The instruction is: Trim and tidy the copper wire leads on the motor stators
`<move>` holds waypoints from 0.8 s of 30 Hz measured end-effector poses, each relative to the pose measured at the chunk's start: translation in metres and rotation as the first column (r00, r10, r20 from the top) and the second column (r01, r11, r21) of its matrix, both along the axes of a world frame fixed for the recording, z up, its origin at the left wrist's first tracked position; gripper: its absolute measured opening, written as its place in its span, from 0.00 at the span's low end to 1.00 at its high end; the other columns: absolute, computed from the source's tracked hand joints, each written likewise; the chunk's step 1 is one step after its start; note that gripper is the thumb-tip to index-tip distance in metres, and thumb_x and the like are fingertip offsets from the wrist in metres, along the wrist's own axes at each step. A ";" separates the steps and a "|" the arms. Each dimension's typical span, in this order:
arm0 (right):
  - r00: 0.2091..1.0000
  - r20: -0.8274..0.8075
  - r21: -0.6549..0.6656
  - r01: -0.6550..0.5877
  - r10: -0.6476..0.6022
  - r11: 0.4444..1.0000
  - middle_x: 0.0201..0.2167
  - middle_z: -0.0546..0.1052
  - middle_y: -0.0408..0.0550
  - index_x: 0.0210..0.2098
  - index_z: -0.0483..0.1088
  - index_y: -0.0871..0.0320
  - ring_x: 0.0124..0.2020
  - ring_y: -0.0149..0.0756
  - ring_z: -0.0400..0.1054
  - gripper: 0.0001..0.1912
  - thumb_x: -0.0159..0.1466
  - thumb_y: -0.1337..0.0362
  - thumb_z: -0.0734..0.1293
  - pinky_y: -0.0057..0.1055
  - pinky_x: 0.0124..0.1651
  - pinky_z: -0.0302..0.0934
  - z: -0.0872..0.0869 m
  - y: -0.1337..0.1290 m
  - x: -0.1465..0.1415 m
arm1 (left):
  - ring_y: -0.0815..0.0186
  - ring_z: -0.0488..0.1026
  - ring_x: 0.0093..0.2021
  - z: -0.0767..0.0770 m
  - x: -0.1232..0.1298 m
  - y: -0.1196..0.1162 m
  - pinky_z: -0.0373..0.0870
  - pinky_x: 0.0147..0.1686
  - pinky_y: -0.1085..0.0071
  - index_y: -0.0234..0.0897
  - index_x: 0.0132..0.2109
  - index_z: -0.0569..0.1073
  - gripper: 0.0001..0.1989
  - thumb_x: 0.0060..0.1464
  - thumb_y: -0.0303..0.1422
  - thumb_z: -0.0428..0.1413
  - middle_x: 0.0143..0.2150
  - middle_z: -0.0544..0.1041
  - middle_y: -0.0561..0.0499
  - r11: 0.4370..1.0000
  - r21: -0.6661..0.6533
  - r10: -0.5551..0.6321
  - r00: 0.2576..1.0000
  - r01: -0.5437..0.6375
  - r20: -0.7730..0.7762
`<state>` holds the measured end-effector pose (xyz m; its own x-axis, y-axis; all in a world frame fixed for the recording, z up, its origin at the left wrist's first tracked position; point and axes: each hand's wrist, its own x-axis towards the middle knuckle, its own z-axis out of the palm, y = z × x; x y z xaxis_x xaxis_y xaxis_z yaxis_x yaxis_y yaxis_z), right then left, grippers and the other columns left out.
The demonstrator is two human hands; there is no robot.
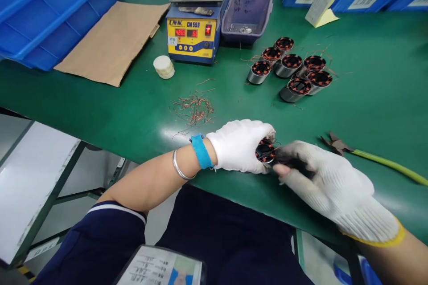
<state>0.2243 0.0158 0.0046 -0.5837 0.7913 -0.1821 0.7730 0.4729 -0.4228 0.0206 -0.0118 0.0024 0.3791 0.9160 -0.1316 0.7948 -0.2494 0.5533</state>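
My left hand, in a white glove, is wrapped around a motor stator with copper windings and a black inner ring, its open end turned up. Close against the stator's right side is my right hand, in a knitted glove with a bare thumb tip. Its thumb and fingers are drawn together by the stator's edge, where thin wire ends show; what lies between them cannot be made out. Side cutters with a green handle rest on the table right of that hand. Cut copper wire pieces lie in a loose pile beyond my left hand.
Several more stators stand at back right on the green table. A yellow-blue solder pot stands behind, beside a grey bin. A round white block, cardboard and blue crates are left; tool bins line the back right.
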 end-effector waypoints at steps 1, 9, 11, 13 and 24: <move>1.000 -0.028 -0.011 -0.001 0.001 1.000 0.28 0.80 0.50 0.34 0.76 0.51 0.28 0.47 0.75 0.21 0.62 0.47 0.57 0.37 0.25 0.63 0.000 0.001 -0.001 | 0.55 0.78 0.47 -0.001 0.002 -0.001 0.73 0.42 0.64 0.38 0.50 0.74 0.24 0.50 0.44 0.68 0.46 0.79 0.50 1.000 0.014 0.026 1.000 -0.026 -0.001; 0.997 0.053 0.022 -0.061 0.059 0.998 0.32 0.82 0.49 0.35 0.80 0.50 0.30 0.46 0.76 0.19 0.64 0.53 0.57 0.32 0.23 0.59 -0.010 0.009 0.009 | 0.52 0.77 0.50 -0.008 0.008 -0.008 0.75 0.48 0.58 0.39 0.51 0.75 0.26 0.48 0.46 0.69 0.49 0.77 0.46 0.990 0.095 0.112 0.993 -0.108 -0.041; 0.994 0.070 0.002 -0.080 0.079 0.997 0.29 0.81 0.49 0.35 0.79 0.50 0.26 0.42 0.74 0.18 0.64 0.54 0.58 0.30 0.21 0.55 -0.011 0.008 0.010 | 0.55 0.76 0.51 -0.008 0.006 -0.009 0.75 0.51 0.61 0.39 0.52 0.75 0.23 0.50 0.40 0.69 0.52 0.77 0.47 0.992 0.110 0.056 0.996 -0.063 0.067; 0.991 0.051 -0.035 -0.122 0.123 0.992 0.27 0.80 0.48 0.33 0.78 0.51 0.24 0.39 0.72 0.17 0.65 0.54 0.58 0.28 0.21 0.55 -0.010 0.008 0.012 | 0.59 0.77 0.51 -0.009 0.005 -0.008 0.75 0.52 0.63 0.40 0.52 0.75 0.20 0.52 0.35 0.66 0.51 0.78 0.49 0.994 0.107 -0.007 0.990 -0.008 0.139; 0.982 -0.061 -0.066 -0.180 0.177 0.981 0.28 0.79 0.51 0.31 0.73 0.52 0.26 0.43 0.72 0.16 0.66 0.54 0.57 0.34 0.26 0.57 -0.009 0.007 0.010 | 0.58 0.77 0.56 0.003 0.002 -0.023 0.75 0.54 0.63 0.35 0.49 0.74 0.27 0.53 0.52 0.65 0.58 0.77 0.40 0.660 0.747 -0.196 0.943 -0.077 0.270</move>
